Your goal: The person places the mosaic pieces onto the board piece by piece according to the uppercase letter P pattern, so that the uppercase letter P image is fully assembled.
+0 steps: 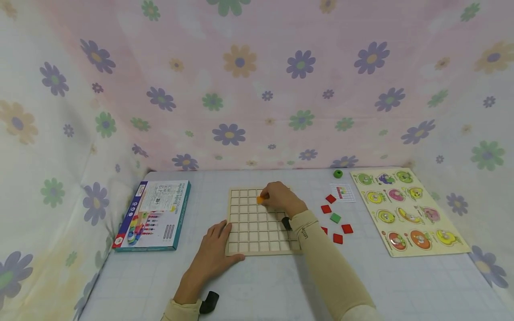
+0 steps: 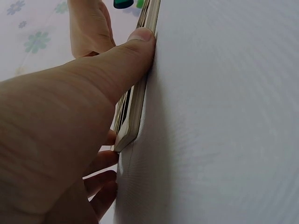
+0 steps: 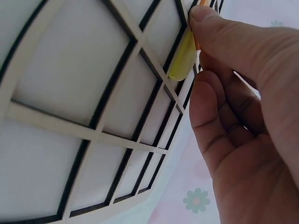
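A wooden grid board (image 1: 249, 248) with square cells lies in the middle of the table. My left hand (image 1: 213, 252) is at its near left corner, the thumb (image 2: 140, 42) pressing the near edge and the fingers lying along the left side. Over the far rows, my right hand (image 1: 280, 196) pinches a small orange square tile (image 1: 260, 200) between thumb and fingers. In the right wrist view the orange tile (image 3: 197, 44) is mostly hidden behind the thumb, and a yellow piece (image 3: 183, 60) shows close by it, over the grid.
Several red tiles (image 1: 338, 239) and a green tile (image 1: 335, 218) lie right of the board. Behind them are a printed pattern card (image 1: 346, 193) and a green ring-like piece (image 1: 338, 174). A fruit puzzle board (image 1: 407, 214) stands far right, a boxed game (image 1: 154, 216) at left.
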{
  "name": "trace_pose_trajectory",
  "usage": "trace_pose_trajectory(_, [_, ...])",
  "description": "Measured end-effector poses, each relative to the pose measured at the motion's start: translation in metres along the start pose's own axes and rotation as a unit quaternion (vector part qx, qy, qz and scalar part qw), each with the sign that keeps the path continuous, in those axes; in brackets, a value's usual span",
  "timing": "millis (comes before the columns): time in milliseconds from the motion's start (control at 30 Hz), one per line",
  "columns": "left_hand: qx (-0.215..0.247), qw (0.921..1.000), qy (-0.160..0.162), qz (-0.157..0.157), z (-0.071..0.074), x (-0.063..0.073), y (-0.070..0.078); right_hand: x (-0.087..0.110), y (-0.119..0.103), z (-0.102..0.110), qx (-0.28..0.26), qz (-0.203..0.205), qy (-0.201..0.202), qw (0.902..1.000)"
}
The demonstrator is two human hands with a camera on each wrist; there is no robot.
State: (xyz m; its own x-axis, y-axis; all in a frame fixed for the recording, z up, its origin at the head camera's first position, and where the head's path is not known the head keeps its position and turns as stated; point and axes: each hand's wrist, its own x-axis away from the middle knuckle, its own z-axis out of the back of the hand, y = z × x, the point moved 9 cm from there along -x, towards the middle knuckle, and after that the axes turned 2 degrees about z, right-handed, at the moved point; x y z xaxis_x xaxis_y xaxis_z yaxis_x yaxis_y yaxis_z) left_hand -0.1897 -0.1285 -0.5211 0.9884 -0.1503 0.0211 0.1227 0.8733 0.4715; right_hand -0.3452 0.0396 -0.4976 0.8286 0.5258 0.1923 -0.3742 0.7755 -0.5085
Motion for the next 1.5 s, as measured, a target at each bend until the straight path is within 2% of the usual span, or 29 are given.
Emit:
trace_pose_trajectory(200, [0.001,1.0,-0.001,-0.001,0.0,0.0,0.0,0.003,0.003,0.002,-0.022,-0.002,0.004,0.9998])
trace_pose_trajectory(367, [-0.001,1.0,0.003,-0.004,0.0,0.001,0.0,0.006,0.009,0.008,-0.039,0.002,0.026,0.9989])
trace_pose_trajectory(733, [0.004,1.0,0.003,-0.001,-0.001,0.002,0.001,0.026,0.031,0.029,-0.059,-0.011,0.054,0.9968])
trace_pose_trajectory(933, [-0.002,0.9999,0.014,-0.007,0.002,0.002,0.002,0.046,0.056,0.042,-0.069,-0.044,0.079,0.9935])
trace_pose_trajectory(1233, [0.007,0.9999,0.009,-0.007,0.001,0.002,0.002,0.088,0.101,0.064,-0.058,-0.057,0.11,0.9906])
trace_pose_trajectory(1500, [0.002,1.0,0.006,-0.004,0.0,0.001,0.001,0.12,0.146,0.067,-0.033,-0.087,0.112,0.9893])
